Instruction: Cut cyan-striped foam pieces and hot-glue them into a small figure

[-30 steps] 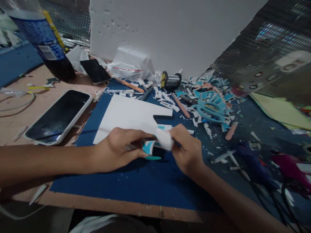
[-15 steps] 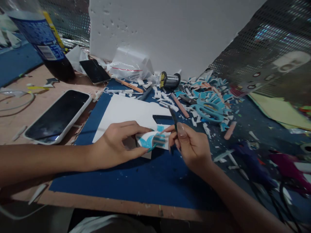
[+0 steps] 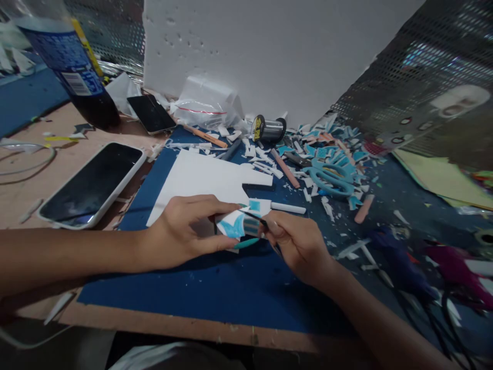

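Observation:
Between the thumb and fingers of my left hand [image 3: 192, 226] is a small white cut piece [image 3: 233, 225] with a light-blue painted pattern. My right hand [image 3: 295, 241] pinches a slim dark pointed tool [image 3: 254, 215], which looks like a craft knife. Its tip lies across the upper edge of the cut piece, close to my left fingertips; whether it touches is hard to tell. A white sheet [image 3: 204, 174] with a notched right side lies under and behind my left hand on the blue mat [image 3: 215, 293]. Beside my right fingers rests a white strip [image 3: 288, 207].
Blue scissors [image 3: 333, 177] lie among many white and blue scraps [image 3: 327, 136]. Behind the sheet are a wire spool [image 3: 269, 128] and an orange pen [image 3: 204, 136]. A phone [image 3: 94, 185] and a bottle [image 3: 73, 72] stand left; dark-blue and magenta tools [image 3: 402, 262] with cables lie right.
My right hand has moved left and down, and the dark tool has swung from upright to nearly flat against the cut piece. The white strip has come into view. My left hand stays put.

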Demonstrator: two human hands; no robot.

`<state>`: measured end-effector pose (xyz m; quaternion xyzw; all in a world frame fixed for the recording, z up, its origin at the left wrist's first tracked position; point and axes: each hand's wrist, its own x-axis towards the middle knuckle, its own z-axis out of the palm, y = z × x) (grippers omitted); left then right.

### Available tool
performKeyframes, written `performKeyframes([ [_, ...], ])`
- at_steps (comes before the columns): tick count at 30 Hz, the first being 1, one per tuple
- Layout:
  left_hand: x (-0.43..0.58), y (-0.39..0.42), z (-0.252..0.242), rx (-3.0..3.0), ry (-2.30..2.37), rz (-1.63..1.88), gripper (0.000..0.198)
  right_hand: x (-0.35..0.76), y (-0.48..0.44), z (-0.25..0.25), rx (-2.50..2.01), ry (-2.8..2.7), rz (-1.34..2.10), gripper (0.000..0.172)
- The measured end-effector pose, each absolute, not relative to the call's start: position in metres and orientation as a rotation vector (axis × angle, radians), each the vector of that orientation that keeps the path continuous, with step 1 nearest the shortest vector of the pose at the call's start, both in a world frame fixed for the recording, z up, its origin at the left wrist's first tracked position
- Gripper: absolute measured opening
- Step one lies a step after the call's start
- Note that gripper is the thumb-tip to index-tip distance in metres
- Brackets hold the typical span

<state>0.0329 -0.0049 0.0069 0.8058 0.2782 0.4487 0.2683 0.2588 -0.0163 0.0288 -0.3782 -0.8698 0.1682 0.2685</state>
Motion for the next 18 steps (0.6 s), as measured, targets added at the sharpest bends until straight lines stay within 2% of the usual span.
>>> performKeyframes([
  [3,0.0311,-0.0052,0.0044,2.156,0.759,1.215,0.034,0.2574,-0.0147,0.0267,-0.908,-2.351,0.356,0.029],
  [6,0.0298,-0.0046,0.0037,2.153,0.752,1.204,0.035,0.2561,-0.0133,0.0262,-0.918,-2.319,0.377,0.030],
  [10,0.0301,-0.0030,0.0026,2.176,0.718,1.232,0.030,0.2566,-0.0158,0.0275,-1.082,-2.231,0.786,0.041],
  [13,0.0306,-0.0027,0.0008,2.169,0.713,1.265,0.026,0.2582,-0.0202,0.0267,-1.191,-2.110,1.147,0.041],
  [18,0.0301,-0.0038,0.0017,2.158,0.741,1.212,0.026,0.2600,-0.0230,0.0242,-1.200,-2.053,1.208,0.042],
])
